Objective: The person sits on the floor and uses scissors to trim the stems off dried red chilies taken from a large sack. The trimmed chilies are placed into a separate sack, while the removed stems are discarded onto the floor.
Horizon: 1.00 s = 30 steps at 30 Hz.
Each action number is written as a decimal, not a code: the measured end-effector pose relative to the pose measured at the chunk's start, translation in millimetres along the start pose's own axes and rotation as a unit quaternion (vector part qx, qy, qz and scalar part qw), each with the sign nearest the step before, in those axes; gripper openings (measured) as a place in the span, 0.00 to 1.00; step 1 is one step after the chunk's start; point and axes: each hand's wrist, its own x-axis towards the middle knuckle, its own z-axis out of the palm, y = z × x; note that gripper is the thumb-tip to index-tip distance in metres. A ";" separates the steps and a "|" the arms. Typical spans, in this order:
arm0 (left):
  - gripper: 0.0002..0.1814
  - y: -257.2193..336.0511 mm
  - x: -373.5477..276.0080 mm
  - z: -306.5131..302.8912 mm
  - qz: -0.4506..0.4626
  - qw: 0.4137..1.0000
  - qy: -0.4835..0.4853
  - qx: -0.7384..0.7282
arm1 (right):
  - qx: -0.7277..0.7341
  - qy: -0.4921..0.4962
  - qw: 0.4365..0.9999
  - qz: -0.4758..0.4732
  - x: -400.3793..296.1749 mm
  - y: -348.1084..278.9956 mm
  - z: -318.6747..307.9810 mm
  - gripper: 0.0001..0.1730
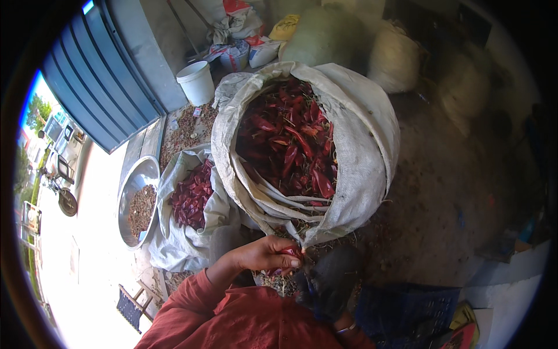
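My bare left hand (271, 255) is closed around red dried chili peppers (291, 251), in front of the near rim of a large white woven sack (362, 174). That sack has its rim rolled down and is full of dried red chilies with stems (292, 135). Close by on the right is my right hand (335, 275) in a dark glove, beside the chilies' stem ends. Shadow hides its fingers, and whether they grip anything is unclear. A smaller white sack (163, 235) at the left holds red chili pieces (192, 196).
Left of the small sack is a metal basin (123, 205) of chili scraps. A white bucket (196, 85) and full sacks (394, 61) stand at the back. A small stool (130, 307) is lower left; a dark blue plastic crate (405, 305) is lower right.
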 end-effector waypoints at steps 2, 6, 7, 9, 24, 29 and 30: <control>0.11 1.7 -1.4 -0.8 -0.015 1.000 -0.008 0.006 | 0.217 -0.018 0.970 0.108 20.7 1.1 -30.6 0.31; 0.12 -4.5 5.6 -0.6 -0.008 0.998 -0.029 0.046 | 0.249 -0.139 0.930 0.234 31.5 9.5 -39.3 0.33; 0.12 -5.4 6.6 0.7 -0.009 0.999 -0.028 0.044 | 0.238 -0.083 0.942 0.223 34.5 8.3 -40.8 0.31; 0.12 -7.9 8.1 1.5 -0.017 0.999 -0.032 0.040 | 0.215 0.028 0.956 0.198 39.9 2.3 -43.8 0.26; 0.14 -0.2 25.6 -2.8 -0.127 0.989 -0.078 -0.018 | -0.237 -0.053 0.969 0.054 22.7 2.2 -27.9 0.18; 0.14 -7.6 30.3 -2.8 -0.109 0.990 -0.094 -0.011 | -0.683 0.075 0.695 -0.210 12.6 9.4 -11.8 0.17; 0.14 -8.8 31.1 -2.3 -0.114 0.989 -0.093 -0.011 | -0.704 0.087 0.679 -0.189 14.5 11.7 -11.9 0.19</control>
